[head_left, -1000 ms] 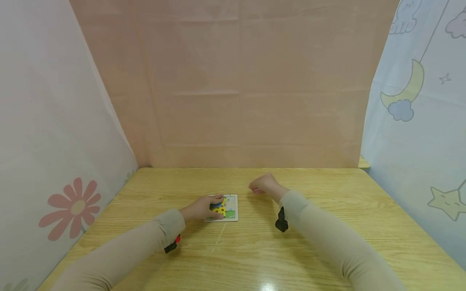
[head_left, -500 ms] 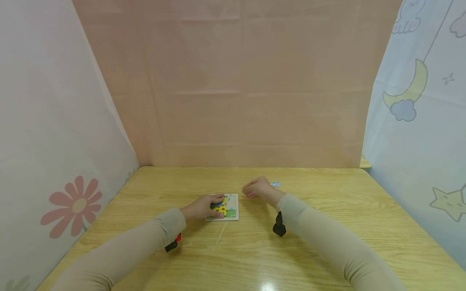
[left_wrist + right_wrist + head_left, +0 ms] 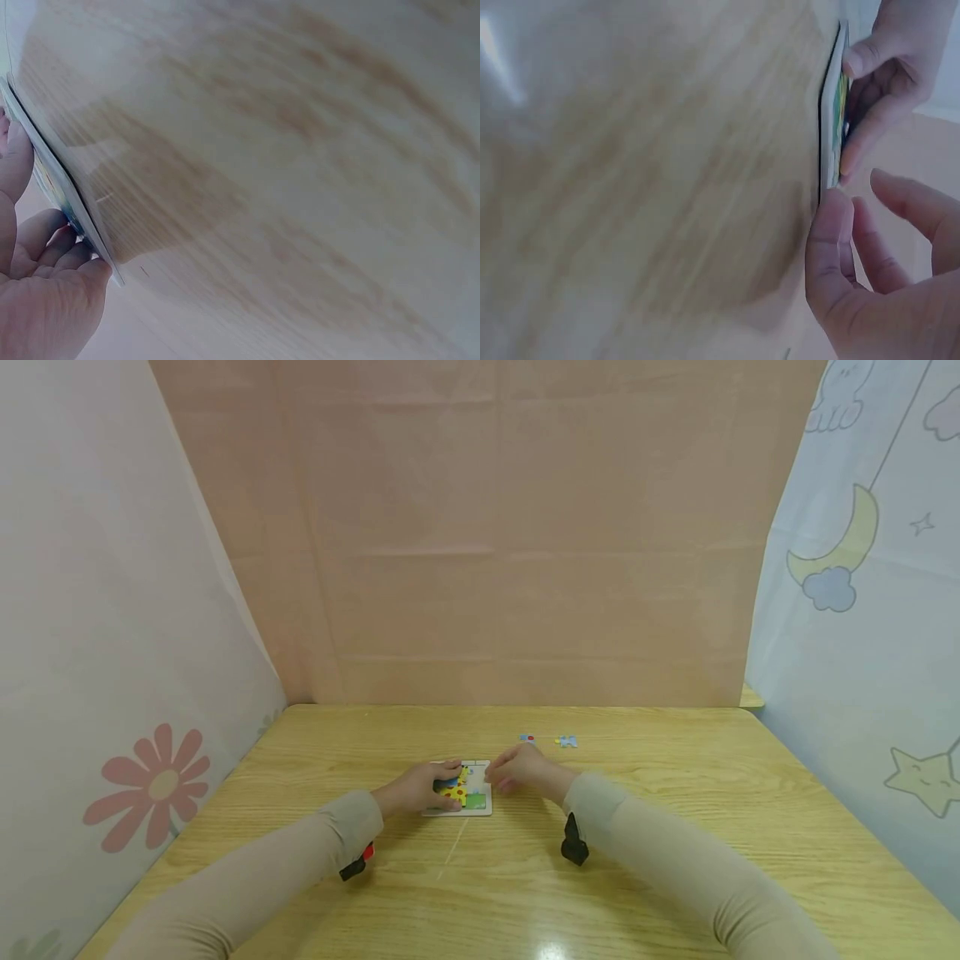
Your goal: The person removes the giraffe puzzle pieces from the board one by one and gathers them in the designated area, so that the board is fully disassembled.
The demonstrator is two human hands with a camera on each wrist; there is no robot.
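Observation:
A small framed jigsaw puzzle (image 3: 480, 810) with a giraffe picture lies on the table; in the right wrist view the same puzzle (image 3: 829, 127) shows edge-on. My left hand (image 3: 411, 789) holds its left part, fingers bent at the far side and thumb on the near side. In the left wrist view the left hand (image 3: 45, 285) has its fingertips at the puzzle's edge. My right hand (image 3: 525, 770) is at the right edge of the frame, thumb and fingers close together. In the right wrist view the right hand (image 3: 889, 292) hides whatever may lie between its fingertips.
Two loose puzzle pieces lie behind the right hand: a blue piece with a red spot (image 3: 527, 738) and a light blue piece (image 3: 567, 741). The wooden table (image 3: 480, 893) ends at a pinkish-brown backdrop (image 3: 495, 568). Printed cloths stand at both sides.
My right hand has moved left and nearer, from behind the puzzle's right side to its right edge. Two loose pieces have come into view behind it. The left hand stays put.

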